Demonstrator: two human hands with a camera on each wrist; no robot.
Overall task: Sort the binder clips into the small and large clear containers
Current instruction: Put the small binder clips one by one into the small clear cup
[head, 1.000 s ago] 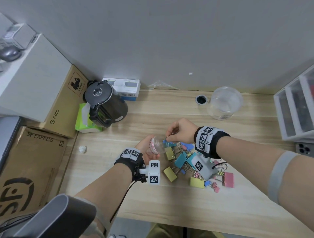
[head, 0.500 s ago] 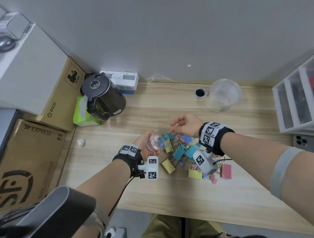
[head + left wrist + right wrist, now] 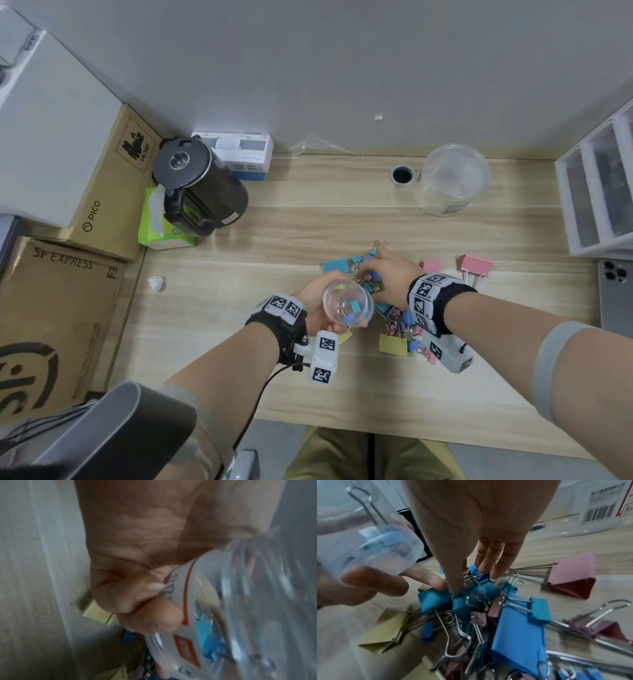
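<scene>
Head view has my left hand [image 3: 317, 301] wrapped round the small clear container [image 3: 347, 306], holding it just beside the pile of binder clips [image 3: 387, 308] with its mouth tipped up toward me, I judge so each small clip has only a short trip from pile to cup. Two little blue clips [image 3: 352, 311] already sit in its bottom. The left wrist view confirms the grip: fingers [image 3: 149, 605] curled against the labelled wall of the container [image 3: 223, 615].

My right hand [image 3: 390, 274] is down on the far side of the heap. From the right wrist camera, the thumb and fingertips [image 3: 453, 588] reach straight down into the tangle and seem to close on a small clip [image 3: 469, 581] wedged among the teal and blue ones, but I cannot tell whether it is actually pinched yet, since the wire handles interlock there.

The large clear container [image 3: 452, 178] stands upright at the back of the wooden desk [image 3: 308, 222], well apart from the pile and apparently empty. A large pink clip [image 3: 476, 265] lies off to the right, separate from the heap.

Sorting looks barely begun; snagged handles could drag neighbours along.
</scene>
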